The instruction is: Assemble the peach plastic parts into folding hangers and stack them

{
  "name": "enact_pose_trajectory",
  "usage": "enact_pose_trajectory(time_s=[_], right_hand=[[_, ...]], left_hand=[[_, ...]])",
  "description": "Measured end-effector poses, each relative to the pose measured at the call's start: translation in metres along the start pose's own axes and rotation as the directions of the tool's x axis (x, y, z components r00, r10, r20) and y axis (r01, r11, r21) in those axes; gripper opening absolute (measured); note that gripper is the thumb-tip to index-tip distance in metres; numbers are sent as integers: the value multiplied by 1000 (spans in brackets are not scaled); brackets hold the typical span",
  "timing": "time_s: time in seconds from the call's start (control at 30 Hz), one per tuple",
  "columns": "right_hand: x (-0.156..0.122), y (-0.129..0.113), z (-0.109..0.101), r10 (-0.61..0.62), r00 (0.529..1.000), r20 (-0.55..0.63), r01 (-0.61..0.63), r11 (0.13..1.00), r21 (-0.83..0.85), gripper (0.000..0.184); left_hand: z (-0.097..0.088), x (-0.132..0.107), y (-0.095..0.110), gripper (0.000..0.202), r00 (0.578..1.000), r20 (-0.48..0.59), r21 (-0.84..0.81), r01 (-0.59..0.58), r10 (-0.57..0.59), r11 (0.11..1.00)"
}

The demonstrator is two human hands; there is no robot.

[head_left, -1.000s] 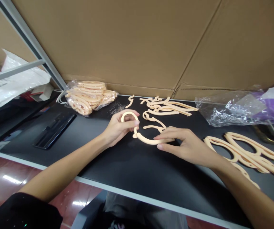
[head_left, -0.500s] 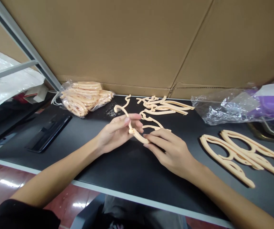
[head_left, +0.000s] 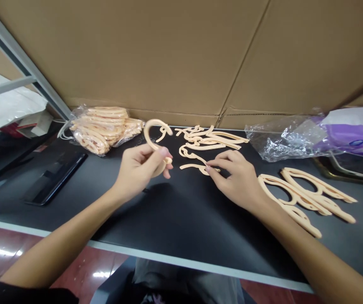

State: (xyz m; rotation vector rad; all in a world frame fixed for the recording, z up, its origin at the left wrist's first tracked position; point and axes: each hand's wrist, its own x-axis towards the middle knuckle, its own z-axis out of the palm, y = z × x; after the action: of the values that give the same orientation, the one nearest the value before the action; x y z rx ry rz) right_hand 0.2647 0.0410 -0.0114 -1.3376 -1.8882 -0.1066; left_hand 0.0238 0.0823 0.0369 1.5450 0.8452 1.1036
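Holding a cream hook piece [head_left: 146,133] aloft in the left hand [head_left: 140,169], above the black worktop [head_left: 169,228], with the grip closed round its lower part and the thumb pressed across, leaving the curve free at the top. Touching, or all but touching, 2 loose parts with the right hand [head_left: 237,175]: a curvy piece [head_left: 197,157] and, just in front of it, a straighter piece [head_left: 188,166]. With fingertips drawn close together there; cannot tell whether gripping an end or only resting on one. Just behind, a cream pile [head_left: 215,140]; near the right forearm, some flat cream frames [head_left: 339,212].

By judgement, at the step of singling out 1 more part while holding the first. Called for next, probably: a sure pinch on a single end, lifting clear without dragging the neighbour along, with the left grip held steady.
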Motion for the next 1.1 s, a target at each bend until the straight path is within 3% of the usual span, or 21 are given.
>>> enact_pose_trajectory(time_s=[0.13, 0.23, 0.47, 0.63, 0.87, 1.1], right_hand=[[-1, 7, 1, 12, 987, 158, -3, 998, -56, 13], [-2, 1, 0, 0, 982, 190, 8, 999, -38, 13], [1, 7, 3, 34, 993, 111, -31, 999, -28, 19], [-1, 18, 7, 47, 980, 195, -21, 991, -134, 28], [0, 22, -2, 80, 995, 65, -55, 944, -326, 27], [9, 35, 3, 95, 986, 138, -69, 981, -181, 32]], left_hand=[[5, 1, -13, 31, 982, 159, 207, 68, -103, 976], [6, 2, -21, 27, 967, 195, 280, 103, -161, 955], [2, 3, -22, 16, 962, 230, 234, 92, -147, 968], [2, 3, -21, 15, 951, 264, 235, 96, -159, 967], [0, 6, -27, 16, 964, 224, 266, 83, -145, 960], [-1, 5, -27, 15, 958, 265, 340, 13, -109, 940]])
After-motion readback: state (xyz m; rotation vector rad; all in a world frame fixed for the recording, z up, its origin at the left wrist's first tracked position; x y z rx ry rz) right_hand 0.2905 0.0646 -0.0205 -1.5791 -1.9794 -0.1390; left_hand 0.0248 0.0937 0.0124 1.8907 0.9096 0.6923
